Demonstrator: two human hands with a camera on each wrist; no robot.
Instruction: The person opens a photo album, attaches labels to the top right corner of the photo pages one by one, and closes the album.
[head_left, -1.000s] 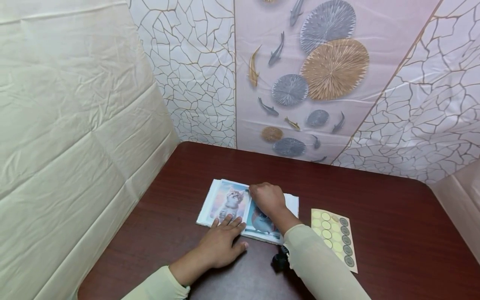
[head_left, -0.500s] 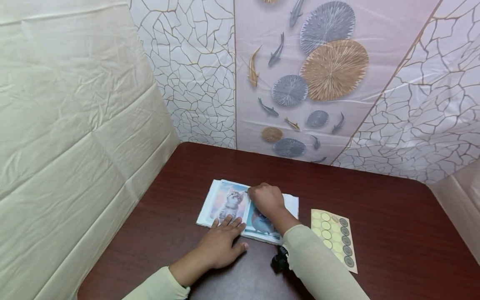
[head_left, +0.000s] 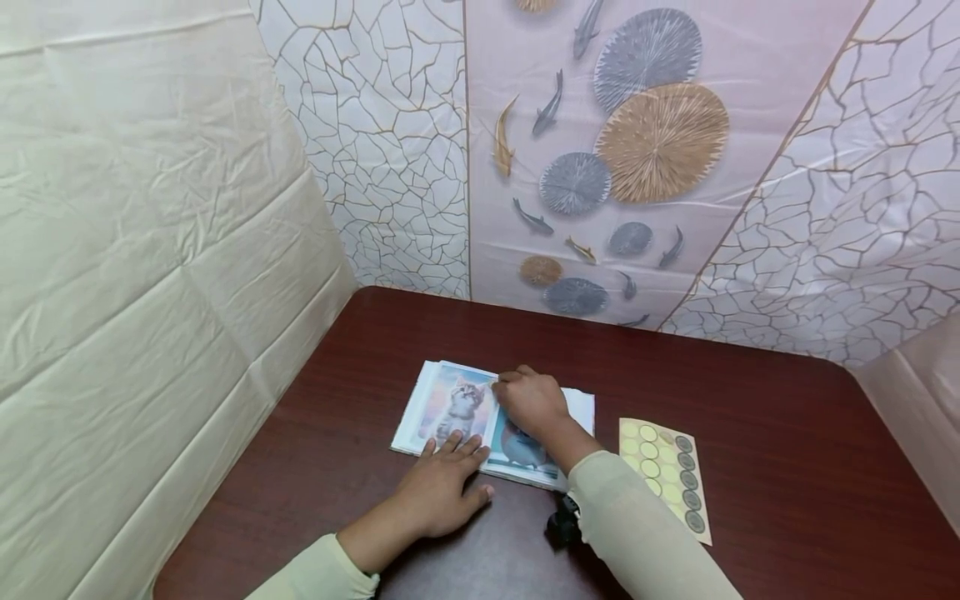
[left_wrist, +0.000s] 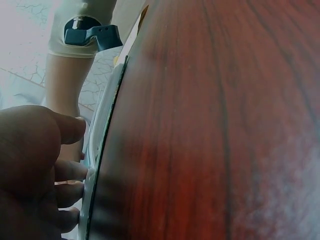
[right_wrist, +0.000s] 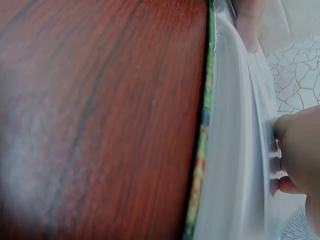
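Note:
An open photo album (head_left: 413, 422) with clear glossy sleeves lies on the table. Its left page shows a kitten picture (head_left: 459, 404), its right page a teal picture (head_left: 521, 448) partly covered by my right hand. My left hand (head_left: 442, 487) lies with spread fingers on the album's lower edge. Near the fold, my right hand (head_left: 533, 402) has curled fingers whose tips touch the page at the kitten picture's upper right corner. In the right wrist view those fingertips (right_wrist: 286, 184) meet the glossy sleeve. Whether something small sits under them is hidden.
A yellow sheet of round stickers (head_left: 660, 475) lies right of the album. A black wrist-camera mount (head_left: 562, 523) is on my right sleeve. The dark red table (head_left: 787, 467) meets patterned cloth walls (head_left: 397, 167) behind and at the sides.
My right hand makes only a small shift at the fold, and its knuckles lie slightly differently. The left hand stays on the album; the head view has shifted a little.

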